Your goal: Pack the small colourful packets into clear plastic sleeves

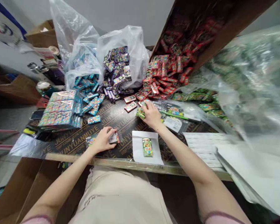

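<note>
My left hand (104, 139) rests low over the table with its fingers curled round a small flat box (114, 137) with a red edge and a pale label. Beneath that hand lies another printed packet (91, 140), partly covered. Farther up, my right hand (151, 114) has its fingertips on a small green packet (140, 113); a red packet (143, 103) touches the fingers, and their undersides are hidden. Between my hands, a green packet (147, 147) lies on a white sheet of paper (137, 155). Two loose red packets (130, 107) sit left of my right hand.
Heaps of blue packets (87, 84), purple packets (116, 68) and red packets (163, 74) line the back, the red ones spilling from a tipped carton (224, 37). Stacked packets (59, 109) stand left. Clear plastic bags (254, 93) and printed sheets (203, 147) are right.
</note>
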### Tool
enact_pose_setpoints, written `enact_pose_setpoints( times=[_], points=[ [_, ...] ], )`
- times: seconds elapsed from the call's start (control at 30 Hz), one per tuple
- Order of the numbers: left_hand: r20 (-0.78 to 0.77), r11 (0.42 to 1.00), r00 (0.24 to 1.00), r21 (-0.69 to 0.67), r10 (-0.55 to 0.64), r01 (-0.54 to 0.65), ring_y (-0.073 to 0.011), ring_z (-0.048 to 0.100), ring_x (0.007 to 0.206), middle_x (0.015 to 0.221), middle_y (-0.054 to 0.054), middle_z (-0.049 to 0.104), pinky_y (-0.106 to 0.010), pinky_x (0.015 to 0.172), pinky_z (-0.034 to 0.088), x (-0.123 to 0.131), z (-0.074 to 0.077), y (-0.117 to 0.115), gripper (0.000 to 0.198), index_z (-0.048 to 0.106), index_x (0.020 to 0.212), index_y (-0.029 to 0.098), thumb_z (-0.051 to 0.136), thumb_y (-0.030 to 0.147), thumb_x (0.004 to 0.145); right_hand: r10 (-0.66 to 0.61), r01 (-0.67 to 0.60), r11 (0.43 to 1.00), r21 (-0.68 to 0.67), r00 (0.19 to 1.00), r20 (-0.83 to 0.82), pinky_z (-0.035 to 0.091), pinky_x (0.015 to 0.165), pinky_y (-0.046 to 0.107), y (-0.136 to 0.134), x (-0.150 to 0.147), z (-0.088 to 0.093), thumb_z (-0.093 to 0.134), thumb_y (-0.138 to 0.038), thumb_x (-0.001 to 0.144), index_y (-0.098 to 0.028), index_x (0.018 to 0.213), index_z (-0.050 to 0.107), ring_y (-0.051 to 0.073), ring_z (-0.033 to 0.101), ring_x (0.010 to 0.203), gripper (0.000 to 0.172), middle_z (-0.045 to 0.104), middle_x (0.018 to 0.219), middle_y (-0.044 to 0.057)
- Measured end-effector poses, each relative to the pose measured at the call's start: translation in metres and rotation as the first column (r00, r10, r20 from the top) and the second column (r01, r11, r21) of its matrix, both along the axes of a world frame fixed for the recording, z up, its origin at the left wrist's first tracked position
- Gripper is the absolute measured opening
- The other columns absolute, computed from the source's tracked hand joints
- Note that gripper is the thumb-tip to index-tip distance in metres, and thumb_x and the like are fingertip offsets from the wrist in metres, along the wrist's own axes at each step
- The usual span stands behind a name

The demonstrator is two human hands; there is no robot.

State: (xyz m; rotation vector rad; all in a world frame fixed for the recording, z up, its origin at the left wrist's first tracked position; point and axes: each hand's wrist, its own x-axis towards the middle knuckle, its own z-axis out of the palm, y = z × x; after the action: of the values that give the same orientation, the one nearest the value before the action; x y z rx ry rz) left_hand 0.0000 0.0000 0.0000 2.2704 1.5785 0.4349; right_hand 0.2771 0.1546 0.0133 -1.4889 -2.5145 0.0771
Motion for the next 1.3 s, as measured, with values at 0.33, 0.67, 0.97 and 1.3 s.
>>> enact_pose_setpoints(
  times=[0.33, 0.67, 0.97, 1.3],
  points=[
    [0.342, 0.955, 0.939, 0.261, 0.041, -0.137, -0.0276, 0.05, 0.12, 0.132, -0.014, 0.048, -0.046, 0.103, 0.042, -0.009, 0.007, -0.03, 0.092, 0.024, 0.144, 0.022, 0.076, 0.032, 0.069, -0.367, -0.453, 0.664, -0.595, 0.496, -0.787, 0.051, 0.084, 0.044, -0.117, -0.096, 0.003, 0.054, -0.068, 0.077, -0.018, 0.101, 0.072, 0.028, 0.066, 0.094, 0.059, 0.072, 0.101, 0.011],
    [0.284, 0.936, 0.956, 0.35, -0.069, -0.036, -0.0285, 0.047, 0.124, 0.133, -0.015, 0.049, -0.046, 0.104, 0.039, -0.01, 0.005, -0.038, 0.087, 0.021, 0.148, 0.023, 0.071, 0.029, 0.076, -0.431, -0.257, 0.756, -0.602, 0.496, -0.753, 0.05, 0.085, 0.043, -0.13, -0.103, -0.014, 0.071, -0.058, 0.065, -0.018, 0.095, 0.071, 0.027, 0.064, 0.093, 0.05, 0.072, 0.098, 0.011],
    [0.277, 0.981, 0.942, -0.072, 0.192, -0.179, -0.0358, 0.045, 0.128, 0.136, -0.017, 0.052, -0.058, 0.111, 0.025, -0.012, -0.009, -0.02, 0.079, 0.053, 0.13, 0.019, 0.084, 0.035, 0.059, 0.004, -0.076, 0.988, -0.136, 0.887, -0.462, 0.029, 0.106, 0.056, -0.043, -0.051, -0.006, 0.074, -0.032, 0.061, -0.017, 0.132, 0.051, 0.036, 0.048, 0.122, 0.077, 0.056, 0.13, 0.016],
    [0.684, 0.678, 0.164, -0.728, 0.711, 0.101, -0.0128, 0.064, 0.065, 0.083, -0.004, 0.07, -0.025, 0.062, 0.053, -0.009, 0.028, -0.04, 0.047, 0.069, 0.091, 0.012, 0.084, 0.015, 0.047, 0.361, -0.5, 0.861, -0.091, 0.729, -0.581, 0.029, 0.112, 0.051, -0.14, -0.064, 0.027, 0.061, -0.034, 0.086, -0.029, 0.143, 0.038, 0.028, 0.038, 0.136, 0.062, 0.045, 0.145, 0.009]
  ],
)
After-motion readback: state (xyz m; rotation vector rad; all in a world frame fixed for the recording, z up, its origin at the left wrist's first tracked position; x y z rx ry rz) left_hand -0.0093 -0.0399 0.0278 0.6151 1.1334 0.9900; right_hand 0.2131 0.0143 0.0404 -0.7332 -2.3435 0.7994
